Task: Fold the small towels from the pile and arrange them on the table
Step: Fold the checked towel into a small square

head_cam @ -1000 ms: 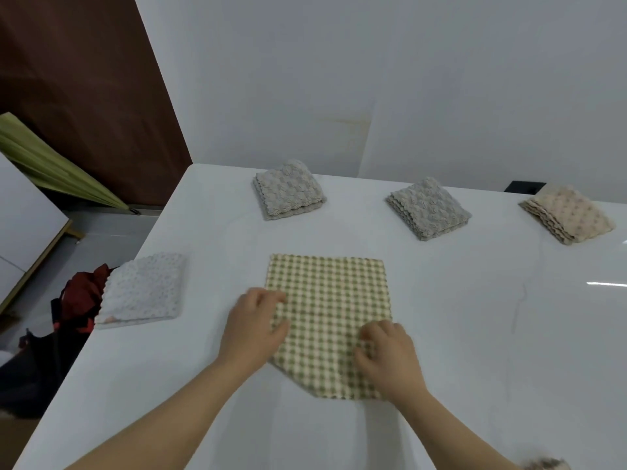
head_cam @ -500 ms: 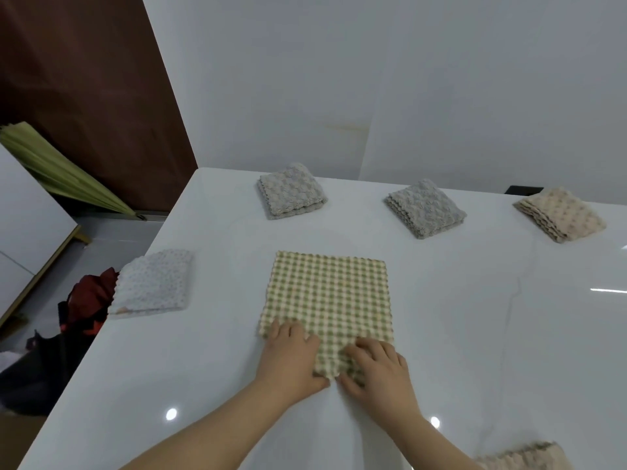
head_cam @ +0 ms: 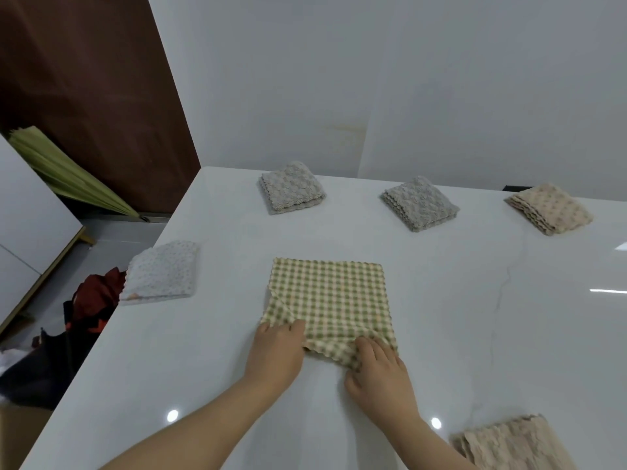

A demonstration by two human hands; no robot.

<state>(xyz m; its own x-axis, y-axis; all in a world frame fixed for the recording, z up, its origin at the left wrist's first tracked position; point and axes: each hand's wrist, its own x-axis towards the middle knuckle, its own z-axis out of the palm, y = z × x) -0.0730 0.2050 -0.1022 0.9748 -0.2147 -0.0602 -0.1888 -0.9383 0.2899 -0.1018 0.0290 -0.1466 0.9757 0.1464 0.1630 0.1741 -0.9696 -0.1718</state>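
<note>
Checked towel (head_cam: 328, 296): spread on white table (head_cam: 475, 334)
Left hand (head_cam: 276, 351): pinching towel's near-left corner
Right hand (head_cam: 378, 373): gripping its bunched near edge

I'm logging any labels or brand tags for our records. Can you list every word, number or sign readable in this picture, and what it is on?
None: no word, number, label or sign can be read anywhere in the view.
The checked towel under the left hand and right hand shows only its green pattern, no tag.
The folded towels at the back, such as the beige one, show only texture.
The table is plain white.
</note>
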